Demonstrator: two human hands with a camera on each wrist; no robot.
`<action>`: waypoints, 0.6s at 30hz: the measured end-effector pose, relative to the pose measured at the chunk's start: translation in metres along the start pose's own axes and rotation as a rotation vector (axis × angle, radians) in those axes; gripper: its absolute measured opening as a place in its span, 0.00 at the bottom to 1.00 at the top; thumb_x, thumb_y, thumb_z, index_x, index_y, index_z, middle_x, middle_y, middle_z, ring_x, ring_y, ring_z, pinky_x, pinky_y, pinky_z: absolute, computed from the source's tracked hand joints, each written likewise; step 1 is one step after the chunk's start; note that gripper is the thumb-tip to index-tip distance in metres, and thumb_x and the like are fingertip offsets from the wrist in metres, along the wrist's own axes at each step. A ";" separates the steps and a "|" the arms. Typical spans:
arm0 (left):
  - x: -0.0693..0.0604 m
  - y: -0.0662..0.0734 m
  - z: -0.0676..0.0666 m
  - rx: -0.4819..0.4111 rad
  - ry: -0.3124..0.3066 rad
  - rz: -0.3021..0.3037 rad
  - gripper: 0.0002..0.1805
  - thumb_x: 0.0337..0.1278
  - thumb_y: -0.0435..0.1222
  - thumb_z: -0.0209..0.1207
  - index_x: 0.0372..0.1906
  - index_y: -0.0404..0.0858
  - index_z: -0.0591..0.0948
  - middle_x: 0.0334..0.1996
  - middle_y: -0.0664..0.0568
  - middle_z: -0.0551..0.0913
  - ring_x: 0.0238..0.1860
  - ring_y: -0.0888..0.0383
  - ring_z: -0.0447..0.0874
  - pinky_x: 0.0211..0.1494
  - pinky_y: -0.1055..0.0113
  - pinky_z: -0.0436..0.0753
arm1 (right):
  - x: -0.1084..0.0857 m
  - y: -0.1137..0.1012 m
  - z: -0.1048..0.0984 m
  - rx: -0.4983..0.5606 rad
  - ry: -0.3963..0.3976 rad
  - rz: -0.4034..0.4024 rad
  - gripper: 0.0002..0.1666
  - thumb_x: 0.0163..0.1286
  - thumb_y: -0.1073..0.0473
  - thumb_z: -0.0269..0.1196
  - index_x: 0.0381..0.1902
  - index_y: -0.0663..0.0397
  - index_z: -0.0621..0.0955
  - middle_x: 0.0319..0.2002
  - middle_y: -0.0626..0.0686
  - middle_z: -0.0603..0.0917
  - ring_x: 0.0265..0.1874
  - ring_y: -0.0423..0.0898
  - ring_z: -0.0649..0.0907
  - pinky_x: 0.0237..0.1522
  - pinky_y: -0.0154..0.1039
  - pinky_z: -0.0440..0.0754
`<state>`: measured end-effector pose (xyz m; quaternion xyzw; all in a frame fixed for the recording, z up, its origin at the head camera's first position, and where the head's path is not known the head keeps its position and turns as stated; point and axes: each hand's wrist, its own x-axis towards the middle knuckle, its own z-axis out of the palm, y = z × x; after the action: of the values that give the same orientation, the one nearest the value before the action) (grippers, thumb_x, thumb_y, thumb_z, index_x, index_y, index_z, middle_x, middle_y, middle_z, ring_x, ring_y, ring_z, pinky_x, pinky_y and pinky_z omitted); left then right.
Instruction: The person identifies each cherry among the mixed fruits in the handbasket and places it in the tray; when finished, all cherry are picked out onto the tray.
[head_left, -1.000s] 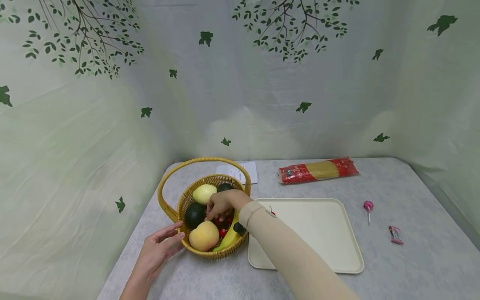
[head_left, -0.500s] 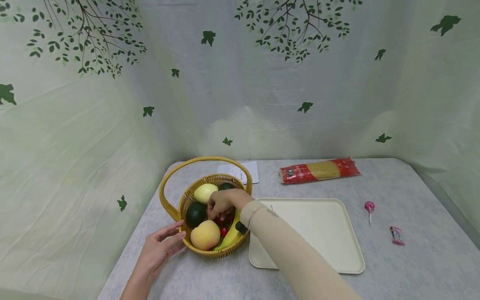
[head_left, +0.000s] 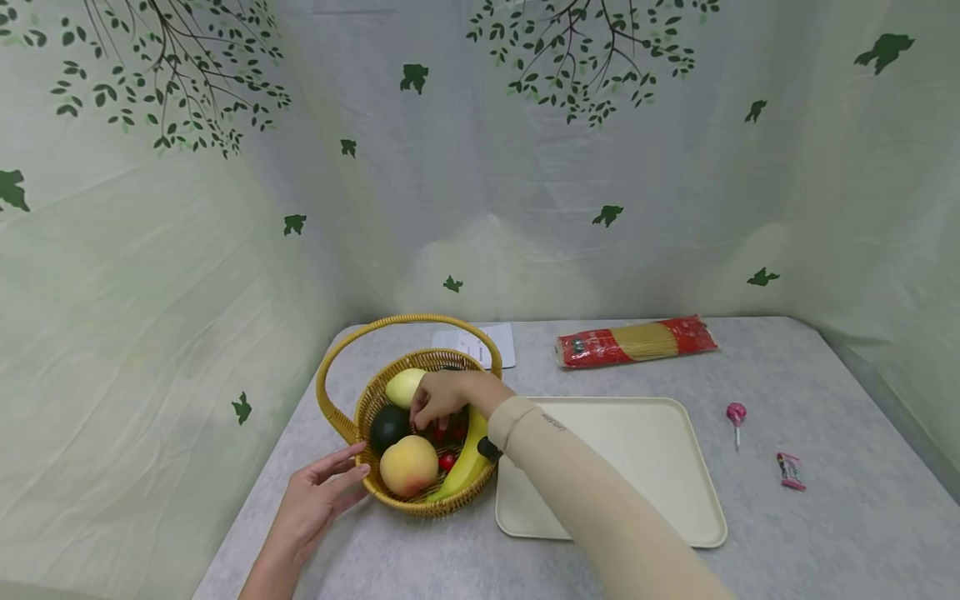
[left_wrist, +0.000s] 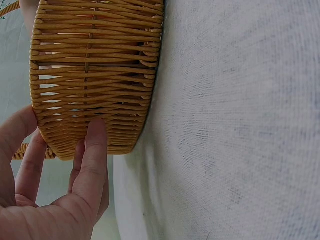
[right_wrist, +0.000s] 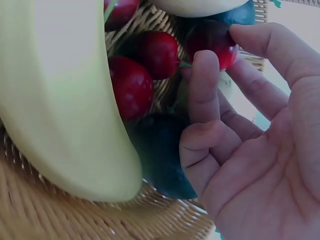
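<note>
The right hand (head_left: 438,398) pinched a dark-red cherry (right_wrist: 211,39) between thumb and fingers inside the wicker basket (left_wrist: 95,75). Near those fingers lay more cherries (right_wrist: 131,89), with a banana (right_wrist: 60,110) and a peach (head_left: 408,467) farther out. The left hand (head_left: 318,496), its fingers loosely extended, touched the basket's outer wall.

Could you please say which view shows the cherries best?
The right wrist view: cherries appear large and close. The head view shows them small, partly hidden by the right hand; the left wrist view, none.
</note>
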<state>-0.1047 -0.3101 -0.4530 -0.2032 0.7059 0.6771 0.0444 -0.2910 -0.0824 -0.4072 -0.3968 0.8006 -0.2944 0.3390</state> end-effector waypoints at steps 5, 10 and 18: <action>0.001 0.000 0.000 0.006 0.002 -0.004 0.31 0.66 0.36 0.73 0.73 0.38 0.81 0.61 0.51 0.74 0.56 0.62 0.81 0.58 0.59 0.91 | -0.005 0.000 -0.005 0.005 0.028 -0.014 0.13 0.78 0.57 0.65 0.54 0.55 0.90 0.44 0.45 0.90 0.35 0.48 0.91 0.49 0.43 0.91; 0.002 -0.001 0.000 0.007 0.003 -0.003 0.30 0.67 0.35 0.73 0.73 0.38 0.81 0.62 0.50 0.73 0.57 0.62 0.81 0.58 0.59 0.91 | -0.012 -0.003 -0.009 0.013 0.043 -0.039 0.15 0.78 0.59 0.65 0.56 0.58 0.89 0.45 0.48 0.91 0.38 0.54 0.92 0.56 0.52 0.90; 0.002 -0.002 -0.001 0.003 0.004 0.003 0.30 0.66 0.36 0.73 0.72 0.39 0.82 0.60 0.53 0.75 0.56 0.62 0.80 0.58 0.59 0.91 | -0.021 -0.011 -0.014 -0.011 0.053 -0.087 0.15 0.77 0.58 0.65 0.56 0.56 0.88 0.44 0.52 0.92 0.43 0.64 0.91 0.59 0.58 0.88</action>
<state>-0.1058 -0.3114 -0.4552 -0.2034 0.7071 0.6759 0.0425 -0.2877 -0.0676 -0.3847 -0.4250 0.7929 -0.3151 0.3023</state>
